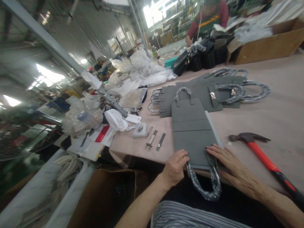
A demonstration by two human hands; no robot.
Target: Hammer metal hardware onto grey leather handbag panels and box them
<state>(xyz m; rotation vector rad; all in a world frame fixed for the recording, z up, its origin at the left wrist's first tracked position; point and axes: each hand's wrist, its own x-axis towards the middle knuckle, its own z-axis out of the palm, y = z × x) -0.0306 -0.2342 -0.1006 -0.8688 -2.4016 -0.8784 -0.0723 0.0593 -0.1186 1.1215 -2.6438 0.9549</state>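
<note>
A flat grey bag panel (193, 139) lies at the table's front edge with a plastic-wrapped handle at each end. Its near handle (203, 190) hangs over the edge. My left hand (175, 167) is closed at the panel's near left corner, by the handle's base; its fingertips are partly hidden. Stretched out, the fingers of my right hand (234, 166) rest on the near right corner, by the other handle base. Under the panel's right side shows a pale board (213, 128). More grey panels (199, 87) with wrapped handles overlap behind it.
A red-handled hammer (261, 155) lies to the right. Small metal tools (152, 139), a pouch (140, 130) and a white fan (115, 119) are on the left. Farther back are plastic bags (142, 68), black bags (197, 58), a cardboard box (268, 49) and a person (207, 19).
</note>
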